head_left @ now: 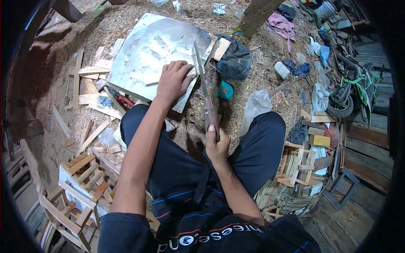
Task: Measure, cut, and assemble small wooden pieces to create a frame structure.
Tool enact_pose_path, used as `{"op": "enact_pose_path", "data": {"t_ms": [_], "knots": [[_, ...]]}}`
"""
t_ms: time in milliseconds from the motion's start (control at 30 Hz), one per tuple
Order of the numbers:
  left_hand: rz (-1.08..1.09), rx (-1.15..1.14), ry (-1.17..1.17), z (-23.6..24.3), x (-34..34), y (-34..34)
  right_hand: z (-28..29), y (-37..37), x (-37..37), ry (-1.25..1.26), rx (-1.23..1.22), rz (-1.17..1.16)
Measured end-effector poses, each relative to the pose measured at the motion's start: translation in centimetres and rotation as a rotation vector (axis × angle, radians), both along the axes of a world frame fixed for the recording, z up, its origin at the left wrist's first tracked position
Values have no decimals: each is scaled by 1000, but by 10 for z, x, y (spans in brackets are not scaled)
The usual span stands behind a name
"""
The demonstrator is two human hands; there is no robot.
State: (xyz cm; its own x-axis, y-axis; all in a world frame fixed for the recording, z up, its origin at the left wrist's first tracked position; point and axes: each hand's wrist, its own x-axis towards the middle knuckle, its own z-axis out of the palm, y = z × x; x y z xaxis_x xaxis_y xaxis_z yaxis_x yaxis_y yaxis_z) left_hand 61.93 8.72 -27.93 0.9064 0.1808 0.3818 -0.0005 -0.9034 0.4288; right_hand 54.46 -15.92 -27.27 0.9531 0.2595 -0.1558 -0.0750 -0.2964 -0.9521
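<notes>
Sawing, we judge: right hand [217, 148] clamped on the handsaw [204, 86], blade by the right edge of the metal-faced worktop [141, 50]. Left hand [172, 82] over pale wood piece [193, 72] there, grip unclear. Next stroke wants steady wood.

Bright metal sheeting is covering the low table [139, 50], its smooth top gleaming in patches and looking smudged elsewhere. The saw [205, 90] is showing a thin, fairly dull metal blade. The black bag [235, 62] is creasing into glossy plastic folds, while the translucent bag [256, 104] is looking filmy and crinkled. The teal container [225, 90] is appearing to be smooth plastic. Wood shavings are making the ground [261, 69] rough. The slatted frame [297, 166] and chair-like frame [61, 215] are showing bare, pale wood. The trousers [175, 168] are looking like matt cloth; the corrugated sheet [373, 57] is showing ridged, dull metal.
</notes>
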Motion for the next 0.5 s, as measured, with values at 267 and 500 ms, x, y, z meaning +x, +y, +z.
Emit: {"op": "enact_pose_path", "data": {"t_ms": [267,500], "knots": [[-31,-11,-24,0,0,-3,3,23,32,-14,-41,-13],[-11,-18,-2,0,-2,-1,7,-11,-11,35,-57,9]]}}
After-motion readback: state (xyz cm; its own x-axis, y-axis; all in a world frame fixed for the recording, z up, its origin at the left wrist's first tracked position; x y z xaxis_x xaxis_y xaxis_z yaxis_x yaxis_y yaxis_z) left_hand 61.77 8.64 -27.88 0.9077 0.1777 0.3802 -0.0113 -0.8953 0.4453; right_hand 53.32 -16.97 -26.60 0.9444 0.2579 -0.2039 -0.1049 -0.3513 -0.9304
